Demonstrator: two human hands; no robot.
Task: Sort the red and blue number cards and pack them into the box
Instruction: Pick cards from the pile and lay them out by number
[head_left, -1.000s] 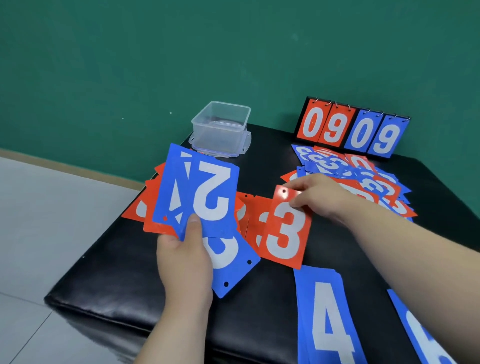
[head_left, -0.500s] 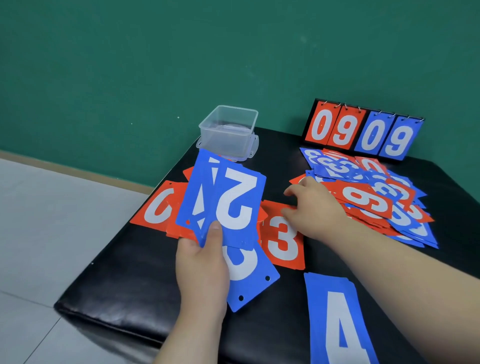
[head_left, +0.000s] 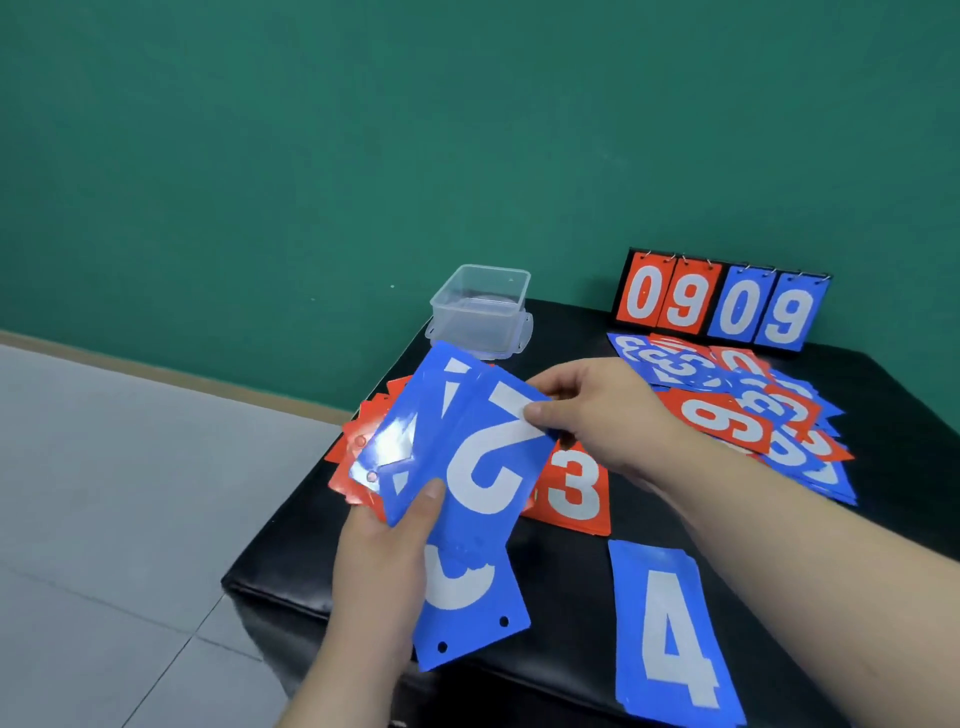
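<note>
Fingers (head_left: 576, 384) of the right hand (head_left: 613, 415) pinch the far right corner of the blue 2 card (head_left: 483, 457), thumb on its face.
The card's long axis runs away from the person, leaning left, with its white digit upside-down to the camera. It is glossy and tops a fan of blue cards (head_left: 410, 441). The left hand (head_left: 374, 561) grips the fan's near end, thumb pressed on the face, above the black table (head_left: 561, 582). The clear box (head_left: 480, 306) stands well beyond.

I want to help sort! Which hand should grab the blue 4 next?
Probably the right hand: the blue 4 card lies on its side, while the left hand grips a fan of blue cards.
</note>
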